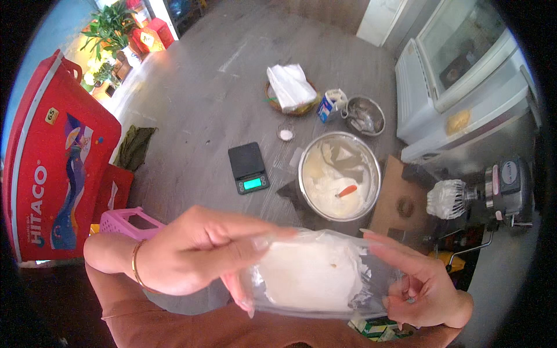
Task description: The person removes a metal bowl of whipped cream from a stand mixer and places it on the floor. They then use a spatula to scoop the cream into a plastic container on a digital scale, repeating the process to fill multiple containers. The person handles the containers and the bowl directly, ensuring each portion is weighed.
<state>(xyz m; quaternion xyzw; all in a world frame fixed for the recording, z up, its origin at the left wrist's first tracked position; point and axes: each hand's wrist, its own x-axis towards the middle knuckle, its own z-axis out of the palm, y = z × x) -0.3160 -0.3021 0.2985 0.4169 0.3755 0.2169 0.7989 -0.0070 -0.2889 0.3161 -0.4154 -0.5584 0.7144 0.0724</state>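
A clear plastic bag with thick white cream (311,276) inside is held up close, lying sideways between both hands. My left hand (204,252), with a gold bangle at the wrist, grips the bag's left end. The right end, where the plastic is loose and see-through, is in my right hand (420,282). Beyond the bag on the floor stands a steel mixing bowl (377,174) of white cream, with an orange-red utensil part (347,190) sticking out of the cream. A black digital scale (247,163) with a lit green display lies left of the bowl.
Past the bowl are a small dish of white stuff (286,134), a basket with white plastic bags (291,87), a carton (331,105) and a smaller metal bowl (365,115). A stand mixer (507,191) with a cream-covered whisk (448,200) is at right; a red cooler box (61,174) stands left.
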